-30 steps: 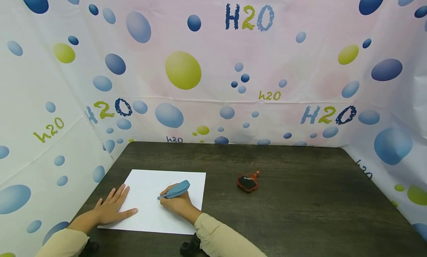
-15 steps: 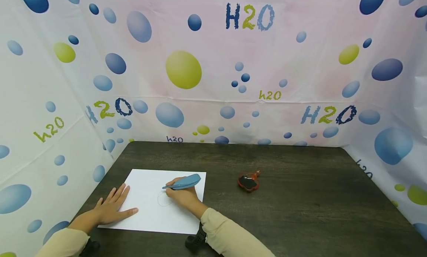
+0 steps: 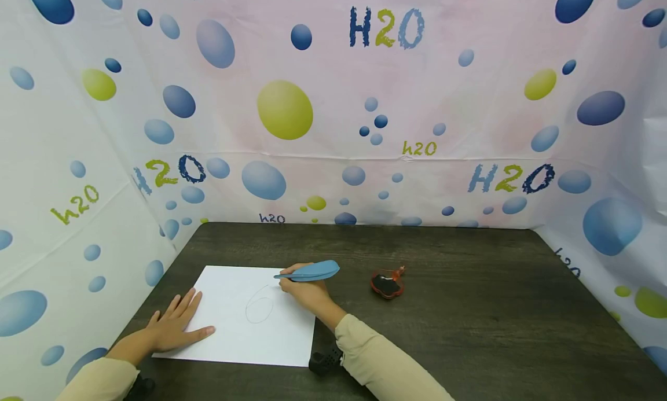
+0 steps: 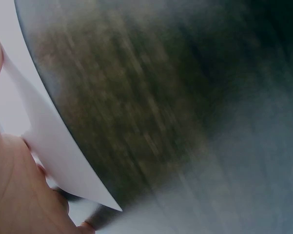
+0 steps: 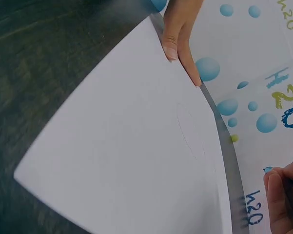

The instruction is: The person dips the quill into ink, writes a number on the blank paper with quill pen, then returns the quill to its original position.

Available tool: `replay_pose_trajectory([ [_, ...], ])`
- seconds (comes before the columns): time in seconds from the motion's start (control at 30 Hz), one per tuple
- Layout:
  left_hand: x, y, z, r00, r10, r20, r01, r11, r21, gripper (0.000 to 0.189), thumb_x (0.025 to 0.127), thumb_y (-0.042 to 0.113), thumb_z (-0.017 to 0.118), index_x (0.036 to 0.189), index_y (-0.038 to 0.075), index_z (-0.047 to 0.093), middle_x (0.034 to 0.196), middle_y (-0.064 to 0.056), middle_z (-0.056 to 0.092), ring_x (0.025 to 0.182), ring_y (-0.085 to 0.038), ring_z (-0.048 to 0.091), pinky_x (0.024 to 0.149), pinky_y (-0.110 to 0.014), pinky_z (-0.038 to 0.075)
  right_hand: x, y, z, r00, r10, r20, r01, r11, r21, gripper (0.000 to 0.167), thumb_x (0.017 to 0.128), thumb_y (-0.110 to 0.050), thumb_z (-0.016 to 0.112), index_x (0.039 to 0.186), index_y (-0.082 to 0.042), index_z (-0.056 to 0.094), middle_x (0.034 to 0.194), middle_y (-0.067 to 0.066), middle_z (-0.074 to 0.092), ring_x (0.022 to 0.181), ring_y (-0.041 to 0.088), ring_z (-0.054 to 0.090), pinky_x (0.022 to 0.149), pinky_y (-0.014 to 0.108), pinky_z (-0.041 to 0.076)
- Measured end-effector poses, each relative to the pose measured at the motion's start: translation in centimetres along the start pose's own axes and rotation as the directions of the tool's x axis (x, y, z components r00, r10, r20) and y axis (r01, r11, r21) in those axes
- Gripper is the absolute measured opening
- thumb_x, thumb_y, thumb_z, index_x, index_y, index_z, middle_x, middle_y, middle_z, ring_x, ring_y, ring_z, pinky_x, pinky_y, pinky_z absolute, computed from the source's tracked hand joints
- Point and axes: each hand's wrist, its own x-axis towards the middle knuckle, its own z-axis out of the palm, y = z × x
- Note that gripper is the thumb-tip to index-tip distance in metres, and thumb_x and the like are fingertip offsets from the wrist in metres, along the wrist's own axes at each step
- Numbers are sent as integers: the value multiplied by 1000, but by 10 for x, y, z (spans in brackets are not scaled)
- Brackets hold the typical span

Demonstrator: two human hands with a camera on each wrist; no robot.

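Note:
My left hand point(image 3: 174, 326) lies with spread fingers across the left edge of a white sheet of paper point(image 3: 229, 331), thumb reaching inward. In the left wrist view part of that hand point(image 4: 24, 190) shows beside the paper's corner point(image 4: 63, 161). My right hand point(image 3: 307, 294) pinches a blue feather-shaped pen point(image 3: 312, 271) over the sheet's upper right part, the feather end pointing right. The pen's tip point(image 5: 267, 169) shows at the fingertips in the right wrist view. A thin pencil-like loop point(image 3: 259, 310) with a curved stroke above it marks the paper's middle.
Right of the paper, on the dark wooden table point(image 3: 469, 308), lies a small dark object with a red-orange scalloped rim and short stem point(image 3: 387, 285). A white backdrop with bubbles and H2O lettering point(image 3: 333, 100) stands behind and at both sides. Black wrist gear point(image 3: 325, 360) hangs under the right sleeve.
My right hand has moved right and up with the feather-shaped pen, and the loop and the stroke above it are now uncovered. The left hand has stayed in place.

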Motion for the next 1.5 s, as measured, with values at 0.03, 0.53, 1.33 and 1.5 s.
replay_pose_trajectory([
  [0.03,0,-1,1,1000,2,-5,-2,1000,-3,104,83,64,58,149,-3,15,156,-28,3,136,-59,1,90,-82,-8,0,0,-2,1000,3,-4,-3,1000,-2,15,82,-10,70,96,-8,76,80,1,73,69,6,66,61,23,52],
  [0.53,2,-4,4,1000,5,-7,-5,1000,-25,105,82,64,58,149,-3,13,156,-28,1,136,-60,-1,89,-82,-11,3,8,-51,999,36,-34,-36,999,23,25,87,-11,68,109,-1,71,100,14,72,87,23,72,74,32,57],
  [1.33,-4,8,-6,1000,2,25,-2,1000,-8,102,85,61,57,149,-6,13,155,-30,0,134,-61,-2,90,-83,-8,-1,19,-155,982,147,-118,-128,980,152,31,91,-2,63,120,6,61,100,20,71,86,23,72,80,36,57],
  [1.5,-4,6,-5,1000,3,21,-3,1000,-15,102,85,62,56,149,-4,13,156,-29,-1,134,-61,-1,90,-83,-8,-7,27,-179,980,161,-113,-145,980,136,34,94,-7,60,125,6,57,95,12,72,77,12,71,67,28,57],
])
